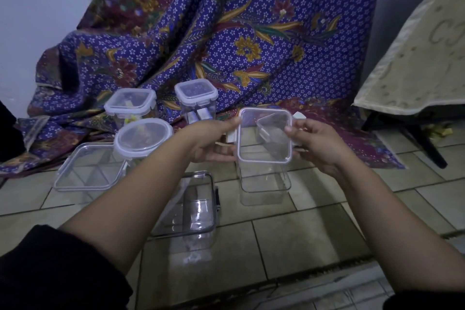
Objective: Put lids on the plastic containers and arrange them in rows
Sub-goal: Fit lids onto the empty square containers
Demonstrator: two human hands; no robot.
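Note:
A tall clear square container (264, 178) stands on the tiled floor with a clear lid (265, 134) lying on its top. My left hand (214, 141) grips the lid's left side and my right hand (317, 143) grips its right side, the white side flaps sticking out. Behind, three lidded containers stand: a square one (129, 104), a taller square one (196, 95) and a round-lidded one (143, 137). A low clear container (88, 168) sits at the left and another clear container (191, 211) lies under my left forearm.
A purple patterned cloth (226, 33) hangs and spreads over the floor behind the containers. A table with a beige cover (415, 58) and dark legs stands at the right. Beige floor tiles (302, 234) lie in front.

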